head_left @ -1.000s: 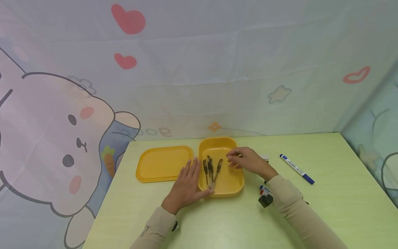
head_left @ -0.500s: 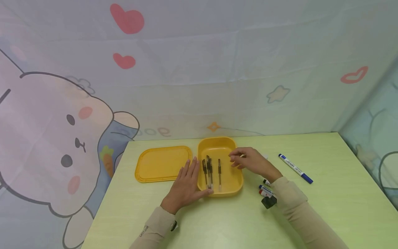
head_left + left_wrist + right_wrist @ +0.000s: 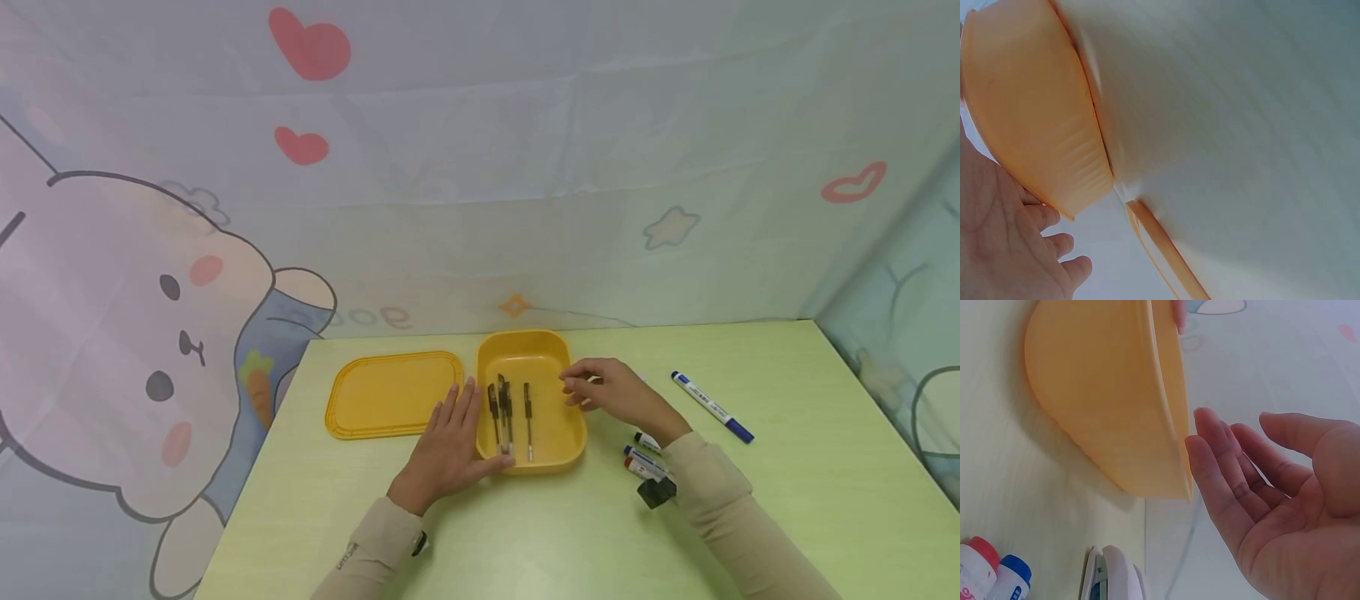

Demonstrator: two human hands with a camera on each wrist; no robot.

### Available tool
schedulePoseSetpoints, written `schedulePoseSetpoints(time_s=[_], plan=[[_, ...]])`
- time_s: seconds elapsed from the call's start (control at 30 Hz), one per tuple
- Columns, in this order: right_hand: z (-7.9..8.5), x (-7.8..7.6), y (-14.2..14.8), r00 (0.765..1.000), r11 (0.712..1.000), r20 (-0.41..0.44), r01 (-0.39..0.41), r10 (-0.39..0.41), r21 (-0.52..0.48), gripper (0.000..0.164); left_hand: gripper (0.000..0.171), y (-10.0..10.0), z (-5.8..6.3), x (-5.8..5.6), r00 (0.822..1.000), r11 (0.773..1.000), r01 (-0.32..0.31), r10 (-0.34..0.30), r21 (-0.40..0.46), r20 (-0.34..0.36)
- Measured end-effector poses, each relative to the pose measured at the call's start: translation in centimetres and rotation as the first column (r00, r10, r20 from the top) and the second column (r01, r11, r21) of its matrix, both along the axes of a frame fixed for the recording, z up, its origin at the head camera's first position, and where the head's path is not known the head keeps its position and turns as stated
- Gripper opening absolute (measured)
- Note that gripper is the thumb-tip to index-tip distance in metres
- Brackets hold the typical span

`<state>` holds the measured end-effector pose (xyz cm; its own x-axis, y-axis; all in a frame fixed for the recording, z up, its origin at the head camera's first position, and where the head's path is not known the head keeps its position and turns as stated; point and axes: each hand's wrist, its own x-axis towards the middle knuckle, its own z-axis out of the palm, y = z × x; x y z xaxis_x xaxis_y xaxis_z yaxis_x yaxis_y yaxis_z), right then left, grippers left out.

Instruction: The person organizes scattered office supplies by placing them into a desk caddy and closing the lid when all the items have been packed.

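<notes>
A yellow plastic box [image 3: 553, 437] stands near the back of the table. Inside, several black-capped gel pens [image 3: 502, 417] lie bunched along its left side, and one more gel pen [image 3: 528, 417] lies straight, apart from them to the right. My left hand [image 3: 446, 458] rests on the box's left rim, fingers straight, thumb across the front left corner. Over the right rim, my right hand [image 3: 618, 396] hovers with loosely bent fingers and nothing in them. The right wrist view shows its fingertips [image 3: 1197, 447] close to the rim.
Left of the box lies its flat yellow lid [image 3: 397, 396]. A blue marker [image 3: 712, 407] lies at the right. Beside the right forearm are a blue-capped marker [image 3: 637, 454], a red-capped marker [image 3: 636, 468] and a black-capped marker [image 3: 647, 442]. A pale stapler [image 3: 1119, 575] stands near the box.
The lone gel pen leaned toward the bunch and now lies straight, apart from it. My right hand has let go of nothing visible and drifted slightly right. The left hand stays put.
</notes>
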<state>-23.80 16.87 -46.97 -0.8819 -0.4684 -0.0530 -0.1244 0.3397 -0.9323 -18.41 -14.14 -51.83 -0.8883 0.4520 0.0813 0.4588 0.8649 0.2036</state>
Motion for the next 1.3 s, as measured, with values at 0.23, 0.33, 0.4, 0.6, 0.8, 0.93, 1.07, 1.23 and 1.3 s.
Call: schedulePoseSetpoints(time_s=[0.23, 0.33, 0.4, 0.6, 0.8, 0.93, 1.07, 1.23, 1.3], plan=[[-0.3, 0.1, 0.3, 1.000, 1.000, 0.010, 0.005, -0.005, -0.005, 0.033, 0.114, 0.0, -0.3, -0.2, 1.000, 1.000, -0.009, 0.009, 0.002, -0.008], [-0.4, 0.2, 0.5, 1.000, 1.000, 0.016, 0.014, -0.014, -0.009, 0.034, 0.114, 0.0, -0.3, -0.2, 1.000, 1.000, -0.009, 0.009, 0.001, -0.011], [-0.5, 0.3, 0.7, 1.000, 1.000, 0.017, 0.019, -0.019, -0.008, 0.036, 0.114, 0.0, -0.3, -0.2, 1.000, 1.000, -0.007, 0.007, -0.001, -0.013], [-0.7, 0.6, 1.2, 0.999, 0.999, 0.023, 0.032, -0.031, -0.018, 0.038, 0.114, 0.0, -0.3, -0.2, 1.000, 1.000, -0.002, 0.002, 0.007, -0.015], [-1.1, 1.0, 1.8, 0.998, 0.998, 0.046, 0.048, -0.046, -0.037, 0.036, 0.113, 0.0, -0.2, -0.1, 1.000, 1.000, -0.003, 0.004, 0.017, -0.005], [-1.4, 1.3, 2.3, 0.997, 0.998, 0.040, 0.063, -0.062, -0.022, 0.039, 0.113, 0.0, -0.2, -0.1, 1.000, 1.000, -0.006, 0.006, 0.016, 0.002], [-1.5, 1.7, 2.9, 0.996, 0.997, 0.045, 0.080, -0.080, -0.011, 0.038, 0.113, 0.0, -0.2, 0.0, 1.000, 1.000, -0.005, 0.005, 0.013, -0.002], [-1.7, 2.3, 3.7, 0.995, 0.996, 0.048, 0.088, -0.086, -0.020, 0.036, 0.112, 0.0, 0.0, 0.0, 1.000, 1.000, 0.000, 0.000, 0.018, -0.004], [-1.8, 2.6, 4.1, 0.995, 0.996, 0.053, 0.089, -0.087, -0.027, 0.035, 0.112, 0.0, 0.1, 0.0, 1.000, 1.000, 0.000, 0.000, 0.020, -0.001]])
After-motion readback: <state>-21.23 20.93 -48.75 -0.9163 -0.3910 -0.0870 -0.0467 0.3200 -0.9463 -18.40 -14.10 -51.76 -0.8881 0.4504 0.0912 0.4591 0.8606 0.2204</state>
